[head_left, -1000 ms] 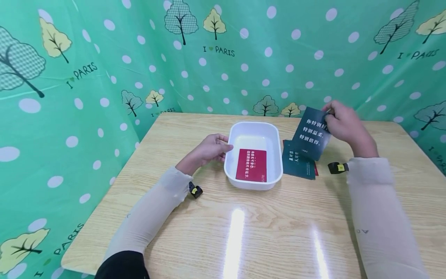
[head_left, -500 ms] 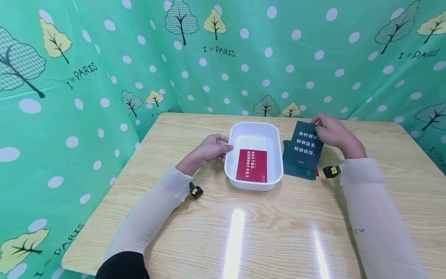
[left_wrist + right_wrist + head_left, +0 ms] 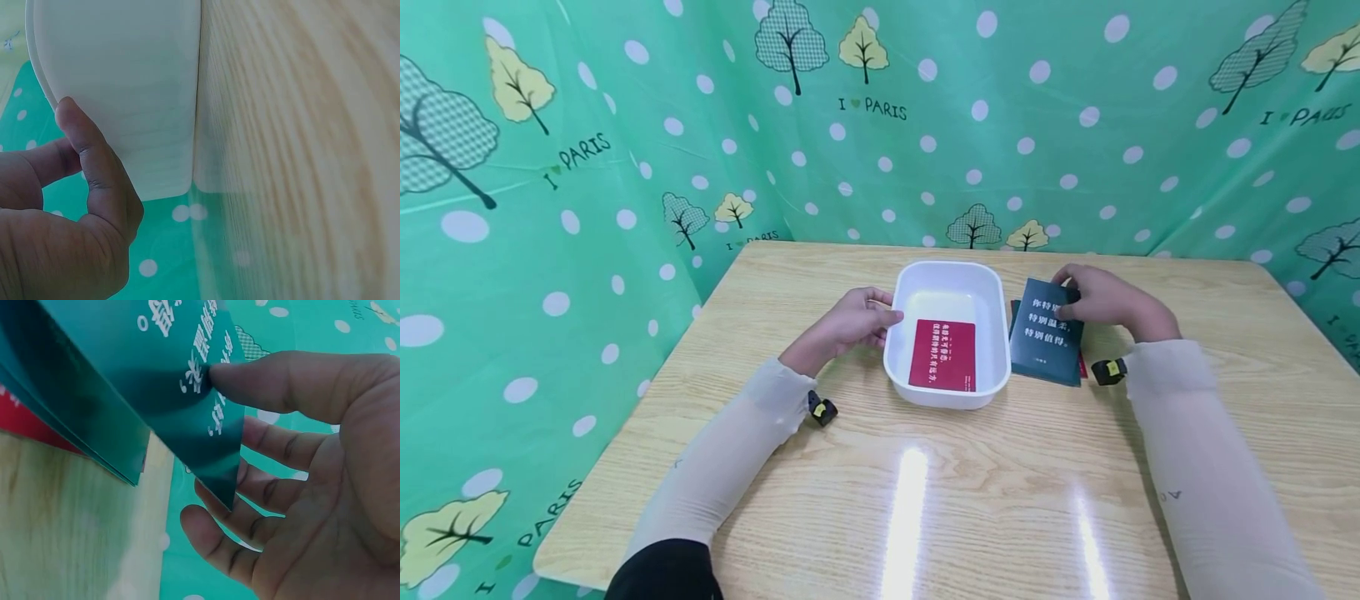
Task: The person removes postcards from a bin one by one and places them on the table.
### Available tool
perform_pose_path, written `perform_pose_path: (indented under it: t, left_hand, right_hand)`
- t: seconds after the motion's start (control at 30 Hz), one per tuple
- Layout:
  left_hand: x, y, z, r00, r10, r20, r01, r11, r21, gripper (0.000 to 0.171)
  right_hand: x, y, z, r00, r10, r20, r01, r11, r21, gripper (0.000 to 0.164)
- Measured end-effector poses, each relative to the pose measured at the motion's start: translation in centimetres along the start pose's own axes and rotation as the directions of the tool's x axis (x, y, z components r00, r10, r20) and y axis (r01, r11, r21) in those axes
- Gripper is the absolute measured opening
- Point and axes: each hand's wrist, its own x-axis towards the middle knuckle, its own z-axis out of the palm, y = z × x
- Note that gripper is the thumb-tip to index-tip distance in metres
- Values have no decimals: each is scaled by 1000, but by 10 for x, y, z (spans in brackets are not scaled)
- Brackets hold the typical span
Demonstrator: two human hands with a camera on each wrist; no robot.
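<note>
My left hand [image 3: 848,323] grips the left rim of a white plastic tray [image 3: 950,402], thumb over the rim and fingers against its outer wall. A red card [image 3: 943,355] with white writing lies flat inside the tray. To the tray's right, my right hand [image 3: 1101,296] pinches a dark green card [image 3: 1041,354] with white lettering by its upper right corner. In the right wrist view the thumb presses the face of this green card [image 3: 187,381], the fingers are behind it, and it tilts over other cards. A red card [image 3: 37,422] shows at the bottom of that pile.
The light wooden table [image 3: 970,508] carries everything. A green polka-dot curtain [image 3: 917,150] hangs along its back and left sides. Black wrist straps [image 3: 1108,372] sit at both cuffs. The card pile lies close against the tray's right side.
My right hand has brought the dark green card down and left over the pile, covering most of the green card beneath. The left hand and the tray stay where they were.
</note>
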Motion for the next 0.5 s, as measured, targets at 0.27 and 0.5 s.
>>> perform_pose_path:
  t: [0.27,0.5]
  left_hand:
    - [2,-1,-1,1000,0,1,0,1000,-2,37]
    - [1,-1,-1,1000,4,-1,-4,1000,-2,36]
  right_hand:
    - [8,3,8,998,24,51,-22,999,-45,50]
    - [10,-2,14,994,46,96,-41,998,-50,52]
